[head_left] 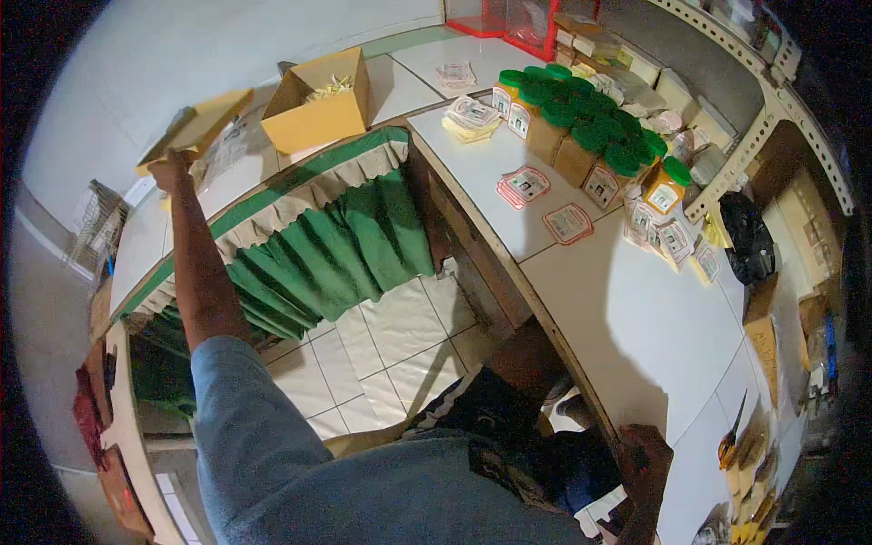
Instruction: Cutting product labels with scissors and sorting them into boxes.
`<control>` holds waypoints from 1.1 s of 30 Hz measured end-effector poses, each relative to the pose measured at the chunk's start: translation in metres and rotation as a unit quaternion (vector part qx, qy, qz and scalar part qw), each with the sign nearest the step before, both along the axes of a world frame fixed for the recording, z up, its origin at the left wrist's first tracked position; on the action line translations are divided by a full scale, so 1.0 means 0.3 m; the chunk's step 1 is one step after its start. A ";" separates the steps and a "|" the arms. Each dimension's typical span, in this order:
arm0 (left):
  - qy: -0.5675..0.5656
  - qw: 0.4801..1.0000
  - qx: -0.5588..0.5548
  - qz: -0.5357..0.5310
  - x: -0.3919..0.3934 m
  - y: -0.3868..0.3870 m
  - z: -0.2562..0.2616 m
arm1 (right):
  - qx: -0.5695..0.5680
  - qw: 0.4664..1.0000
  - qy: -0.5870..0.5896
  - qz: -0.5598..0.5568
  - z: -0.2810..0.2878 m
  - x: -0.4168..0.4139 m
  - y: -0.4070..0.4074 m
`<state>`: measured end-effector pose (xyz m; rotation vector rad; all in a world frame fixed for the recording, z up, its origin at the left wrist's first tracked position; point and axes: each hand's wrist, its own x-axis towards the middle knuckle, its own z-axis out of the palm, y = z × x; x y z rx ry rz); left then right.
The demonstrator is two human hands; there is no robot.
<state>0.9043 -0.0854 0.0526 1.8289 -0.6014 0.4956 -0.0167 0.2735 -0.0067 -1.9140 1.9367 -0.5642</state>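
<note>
My left hand [170, 169] reaches out to the far left and grips the near end of a yellow cardboard lid or shallow box [216, 122], held tilted over the tiled counter. To the right of it stands an open yellow cardboard box [315, 129] with small pale pieces inside. My right hand [644, 453] is low at the right, at the edge of the white tiled table [647, 300]. It lies in shadow, and its fingers are hard to make out. Further back on this table, jars with green lids [593, 116] stand close together, several bearing labels.
Loose printed labels [524, 187] and a label stack [470, 116] lie near the jars. Scissors with an orange handle [727, 449] lie at the right. A perforated metal shelf post [756, 129] rises behind. A green curtain [340, 238] hangs below the counter.
</note>
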 end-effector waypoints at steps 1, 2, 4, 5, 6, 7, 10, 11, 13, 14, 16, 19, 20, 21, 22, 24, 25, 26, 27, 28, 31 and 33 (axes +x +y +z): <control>0.039 0.996 -0.083 -0.023 -0.045 -0.009 -0.046 | -0.002 0.999 0.044 0.012 -0.001 0.000 0.002; 0.045 0.992 -0.112 -0.020 -0.091 -0.020 -0.075 | -0.005 1.000 0.000 -0.002 -0.002 0.001 0.005; 0.023 0.993 -0.116 0.014 -0.189 -0.045 -0.121 | -0.024 0.999 0.023 0.010 -0.004 0.003 0.009; -0.005 0.995 -0.091 0.044 -0.227 -0.049 -0.127 | -0.008 1.000 -0.021 -0.015 -0.005 0.003 0.011; -0.004 0.993 -0.115 0.017 -0.266 -0.049 -0.144 | -0.009 0.999 -0.033 -0.022 -0.006 0.004 0.013; -0.003 0.990 -0.140 -0.009 -0.313 -0.053 -0.179 | -0.020 0.999 -0.025 -0.015 -0.008 0.003 0.014; 0.027 0.984 -0.170 -0.040 -0.386 -0.035 -0.235 | -0.010 0.999 -0.018 -0.030 -0.016 -0.001 0.016; 0.043 0.983 -0.172 -0.042 -0.397 -0.025 -0.241 | -0.008 0.999 -0.039 -0.036 -0.020 -0.003 0.017; 0.021 0.993 -0.114 0.011 -0.407 -0.012 -0.217 | -0.015 1.000 -0.009 -0.021 -0.025 -0.008 0.019; 0.033 0.990 -0.139 0.018 -0.413 -0.005 -0.190 | -0.015 0.999 -0.031 -0.024 -0.029 -0.010 0.020; -0.124 0.956 -0.265 -0.029 -0.427 0.018 -0.090 | -0.035 0.999 0.028 0.007 -0.034 -0.013 0.017; -0.095 0.908 -0.359 -0.191 -0.518 0.032 0.095 | -0.027 0.999 0.029 0.003 -0.038 -0.016 0.014; -0.040 0.878 -0.389 -0.277 -0.564 0.033 0.161 | -0.033 0.999 -0.008 0.006 -0.039 -0.017 0.013; -0.090 0.881 -0.361 -0.292 -0.626 0.023 0.205 | -0.046 0.999 -0.015 0.018 -0.041 -0.019 0.011; -0.073 0.841 -0.386 -0.373 -0.696 -0.002 0.244 | -0.060 0.998 -0.020 0.031 -0.041 -0.020 0.013; -0.038 0.889 -0.311 -0.335 -0.840 -0.058 0.269 | -0.046 0.999 -0.006 0.012 -0.045 -0.022 0.017; 0.034 0.837 -0.352 -0.416 -0.921 -0.123 0.276 | -0.047 0.998 0.031 0.013 -0.047 -0.023 0.021; 0.089 0.804 -0.365 -0.461 -0.993 -0.181 0.273 | -0.051 0.999 -0.015 0.006 -0.049 -0.024 0.022; 0.122 0.812 -0.327 -0.468 -1.068 -0.243 0.248 | -0.060 0.998 -0.031 0.011 -0.051 -0.026 0.024; 0.117 0.812 -0.298 -0.488 -1.151 -0.308 0.206 | -0.081 0.996 -0.034 0.018 -0.053 -0.026 0.025; 0.095 0.860 -0.199 -0.460 -1.376 -0.470 0.069 | -0.098 0.992 -0.075 0.018 -0.058 -0.026 0.025; 0.088 0.857 -0.150 -0.485 -1.485 -0.523 -0.012 | -0.077 0.993 -0.090 0.009 -0.056 -0.026 0.025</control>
